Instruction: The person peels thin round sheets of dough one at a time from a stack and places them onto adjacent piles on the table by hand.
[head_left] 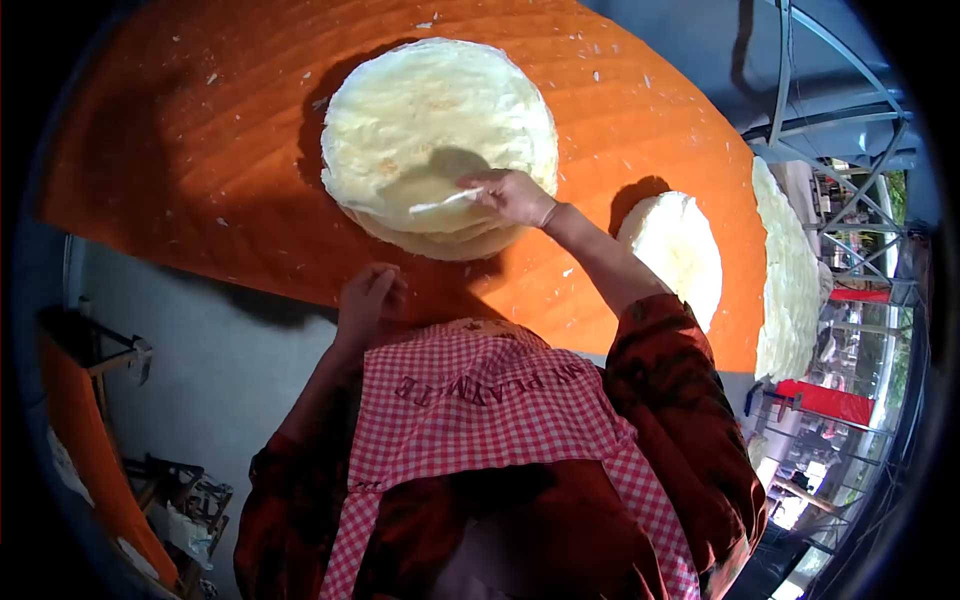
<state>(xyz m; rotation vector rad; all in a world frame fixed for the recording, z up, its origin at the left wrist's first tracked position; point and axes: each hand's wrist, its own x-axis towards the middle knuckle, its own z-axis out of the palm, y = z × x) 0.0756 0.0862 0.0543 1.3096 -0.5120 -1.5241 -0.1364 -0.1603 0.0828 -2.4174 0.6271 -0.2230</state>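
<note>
A large stack of thin, round, pale flatbread-like sheets [430, 125] lies on the orange table cover [250, 150]. Over the stack's lower right part is my right hand [508, 196], its fingers pinched on a thin white strip [445, 204] that points left. A shadow of the hand falls on the top sheet. My left hand [372, 292] is near the table's front edge, below and left of the stack, with its fingers curled together; whatever they hold, if anything, is hidden.
A smaller pale round stack [677, 250] stands right of my right forearm, and another pale pile [785, 270] lies at the table's right edge. Small white flakes dot the cover. Metal frames [850, 125] rise at the right. Another orange surface [100, 470] is at lower left.
</note>
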